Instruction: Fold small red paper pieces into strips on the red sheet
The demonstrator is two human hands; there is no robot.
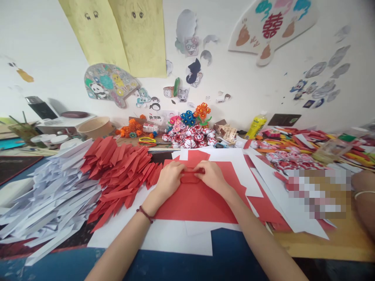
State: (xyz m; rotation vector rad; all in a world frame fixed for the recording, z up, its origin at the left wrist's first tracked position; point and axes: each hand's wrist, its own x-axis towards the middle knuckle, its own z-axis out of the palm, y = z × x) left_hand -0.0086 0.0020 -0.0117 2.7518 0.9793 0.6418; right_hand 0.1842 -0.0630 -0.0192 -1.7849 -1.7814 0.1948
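Note:
Between my two hands is a small folded strip of red paper (pixel 190 178), held level just above a large red paper sheet (pixel 193 207). My left hand (pixel 170 177) pinches its left end with closed fingers. At the right end, my right hand (pixel 213 176) grips it the same way, thumb and fingertips pressed together. White paper sheets (pixel 175 238) lie under the red sheet. To the left of my hands is a heap of folded red paper pieces (pixel 123 168), and beyond it a larger pile of folded white pieces (pixel 58 187).
Along the wall stand paper flowers (pixel 202 112), red-and-white paper balls (pixel 196 136), yellow-handled scissors (pixel 147 140), a bowl (pixel 95 127) and a yellow bottle (pixel 256 125). More coloured paper (pixel 293 144) is heaped at right. Another person's arm (pixel 365 199) shows at the right edge.

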